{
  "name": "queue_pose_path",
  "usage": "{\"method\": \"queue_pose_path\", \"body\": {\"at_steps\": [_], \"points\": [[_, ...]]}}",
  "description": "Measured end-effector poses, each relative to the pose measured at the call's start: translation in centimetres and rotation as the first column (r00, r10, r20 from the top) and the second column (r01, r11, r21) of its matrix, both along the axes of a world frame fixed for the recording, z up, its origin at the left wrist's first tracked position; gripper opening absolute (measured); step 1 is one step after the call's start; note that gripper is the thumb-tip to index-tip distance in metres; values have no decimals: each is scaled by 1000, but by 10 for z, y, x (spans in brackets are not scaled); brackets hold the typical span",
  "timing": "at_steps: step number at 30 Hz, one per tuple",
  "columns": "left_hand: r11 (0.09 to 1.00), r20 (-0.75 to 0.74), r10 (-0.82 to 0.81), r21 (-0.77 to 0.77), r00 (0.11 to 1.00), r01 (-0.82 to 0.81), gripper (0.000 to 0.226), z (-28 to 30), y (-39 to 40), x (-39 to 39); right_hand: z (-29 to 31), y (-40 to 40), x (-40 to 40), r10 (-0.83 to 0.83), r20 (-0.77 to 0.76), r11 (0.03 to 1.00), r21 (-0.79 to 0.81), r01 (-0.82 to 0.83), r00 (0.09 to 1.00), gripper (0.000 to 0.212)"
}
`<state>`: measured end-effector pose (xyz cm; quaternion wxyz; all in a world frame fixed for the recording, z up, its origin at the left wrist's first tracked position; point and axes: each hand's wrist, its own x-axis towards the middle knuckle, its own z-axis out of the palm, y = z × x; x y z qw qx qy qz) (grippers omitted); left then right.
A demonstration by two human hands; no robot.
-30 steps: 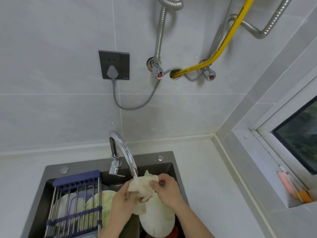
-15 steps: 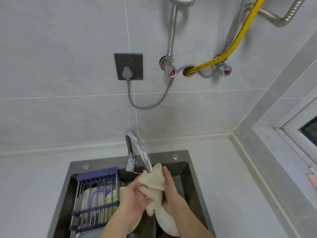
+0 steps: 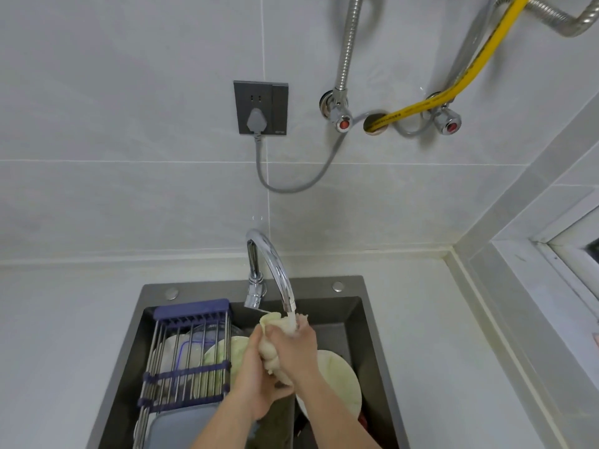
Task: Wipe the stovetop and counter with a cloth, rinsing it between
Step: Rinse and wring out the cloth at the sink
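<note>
Grip: left hand (image 3: 256, 374) and right hand (image 3: 296, 354) both clench the bunched cloth (image 3: 270, 351).
Cloth: under the faucet (image 3: 274, 270) stream, over the sink (image 3: 372, 335).
Technique: knead and turn it, then wring low over the plates (image 3: 340, 380).

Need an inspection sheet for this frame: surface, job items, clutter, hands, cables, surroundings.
Surface: pale counter around a dark sink; stovetop not in view.
Job's things: cloth bunched under the running faucet, over the sink.
Clutter: wire drying rack across the sink's left part; plates in the basin.
Hands: left hand and right hand both grip the cloth.
Cables: grey cord plugged into the wall socket; yellow hose and metal hoses at the wall valves.
Surroundings: tiled wall; window frame at right.
</note>
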<state>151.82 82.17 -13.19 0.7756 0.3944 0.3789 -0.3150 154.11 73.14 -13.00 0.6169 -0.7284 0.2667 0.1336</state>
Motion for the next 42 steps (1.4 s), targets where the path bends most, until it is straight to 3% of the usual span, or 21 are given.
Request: {"method": "queue_pose_path", "body": {"at_steps": [2,4,6,13,16,19,21,24,28,30,32,38,42], "points": [[994,16,-26,-106,1000,28,75,7,-4,5,-3,-2,-5,-7,-3,999,-43,7,1000,42],[993,27,-34,-114,999,37,80,8,-7,10,-5,-10,-6,-7,26,1000,-26,8,1000,34],[997,50,-47,-64,998,50,79,8,-14,13,-9,-20,-8,-39,29,996,78,37,999,22],[998,86,-50,-27,995,53,71,-13,-30,8,-17,-36,-27,-181,-55,913,361,189,982,20],[1000,96,-26,0,995,26,59,-14,-28,9,-16,-45,-34,-98,0,923,375,91,995,29],[997,142,-33,76,989,22,54,-21,-23,9,-20,-59,-39,87,105,973,204,-107,991,28],[990,216,-47,143,975,16,49,-22,-22,9,-26,-69,-45,169,155,977,101,-186,973,48],[972,303,-47,235,952,-26,33,-17,-23,13,-22,-80,-50,200,123,956,192,-221,972,54],[949,369,-59,310,927,-63,20,-12,-25,21,-22,-90,-47,35,-24,881,473,-20,999,70],[942,382,8,307,924,-135,20,-6,-22,23,-18,-89,-43,-31,-85,834,547,73,996,54],[941,378,47,295,924,-168,21,-1,-19,27,-11,-83,-38,-14,-131,795,600,91,991,47],[942,309,128,259,942,-213,21,5,-18,28,-13,-61,-20,-26,-205,711,684,162,978,72],[970,245,182,115,952,-215,16,7,-17,28,-13,-54,-8,-124,-270,668,688,282,955,51]]}}
